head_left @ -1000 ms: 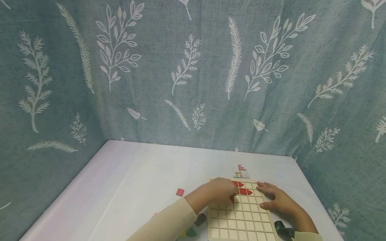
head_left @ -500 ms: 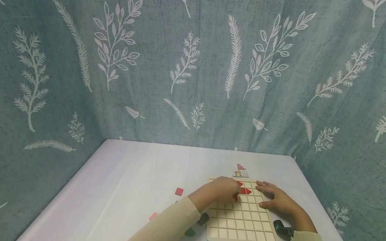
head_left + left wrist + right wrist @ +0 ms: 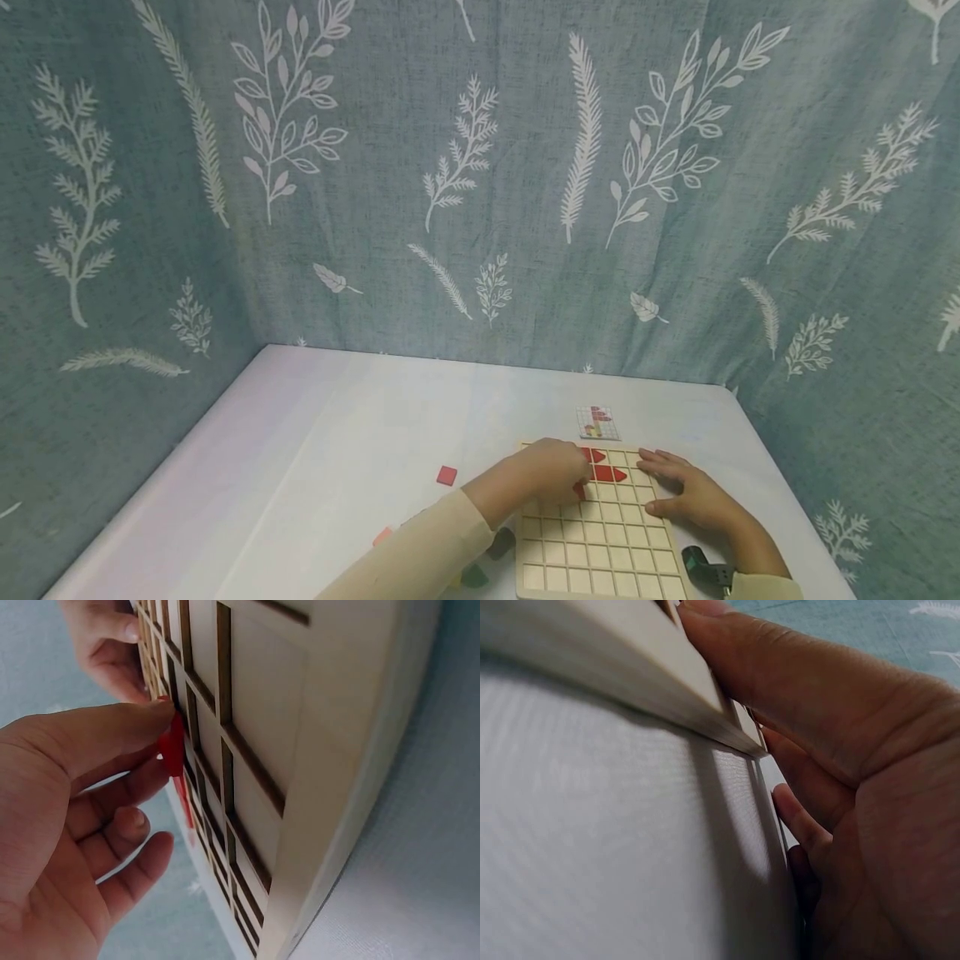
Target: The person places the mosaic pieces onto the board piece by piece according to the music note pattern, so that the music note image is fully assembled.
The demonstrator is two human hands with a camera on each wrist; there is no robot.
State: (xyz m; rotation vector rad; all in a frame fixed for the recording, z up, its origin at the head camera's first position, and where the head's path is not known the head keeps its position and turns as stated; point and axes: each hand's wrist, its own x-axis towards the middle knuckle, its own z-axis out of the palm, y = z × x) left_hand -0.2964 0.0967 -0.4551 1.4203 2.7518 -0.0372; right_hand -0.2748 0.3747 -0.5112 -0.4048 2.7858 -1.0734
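A wooden grid board [image 3: 587,556] lies on the white table. My left hand [image 3: 546,472] reaches over its upper left part and pinches a red tile [image 3: 172,746] between thumb and forefinger, against the grid; the other fingers are loosely bent below. Beside those fingers, red pieces [image 3: 606,474] with pointed right ends lie in two rows of cells. My right hand [image 3: 693,500] rests on the board's right edge, fingers spread, with the thumb [image 3: 780,682] over the rim. My left fingertips are mostly hidden in the head view.
Behind the board lies a small pattern card [image 3: 598,423]. Left of it is a red square tile [image 3: 447,476]. A green piece [image 3: 475,576] and a pink-red piece [image 3: 383,536] lie partly hidden by my left sleeve. A patterned curtain [image 3: 540,183] rises behind the table.
My left hand has shifted slightly right and then back left over the board, with the red tile at its fingers. The right hand stays on the board's edge.
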